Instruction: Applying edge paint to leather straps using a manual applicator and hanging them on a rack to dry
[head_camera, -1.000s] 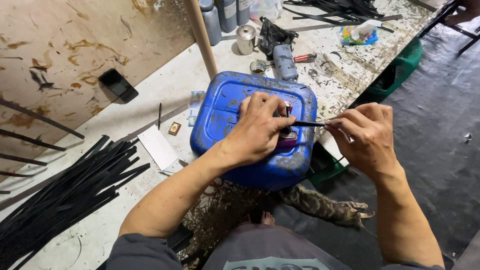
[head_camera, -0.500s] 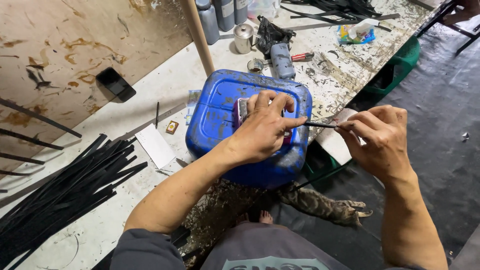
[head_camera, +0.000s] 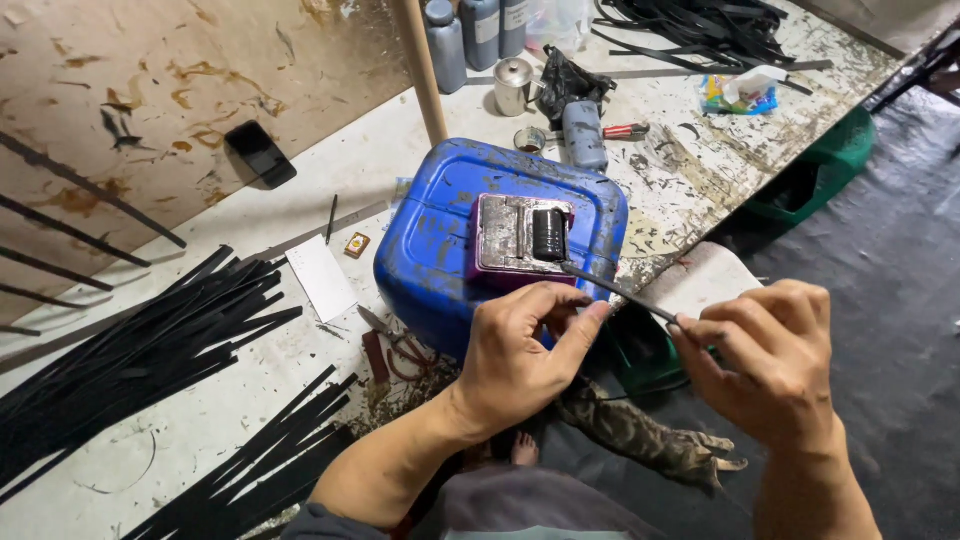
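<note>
Blue canister (head_camera: 440, 250) ahead; open floor (head_camera: 880, 260) rightward

Stained workbench (head_camera: 700, 190) carries blue canister (head_camera: 440, 240), black strips (head_camera: 130, 350).

thin black strip (head_camera: 615, 290), narrow and flat, held nearly level and slanting down to the right, far end touching the black roller (head_camera: 548, 233). roller sits upright in a grey metal tray with magenta edge (head_camera: 505, 240), which lies flat on top of a scuffed blue plastic jerrycan (head_camera: 440, 225) lying on its side at the desk edge.
</note>
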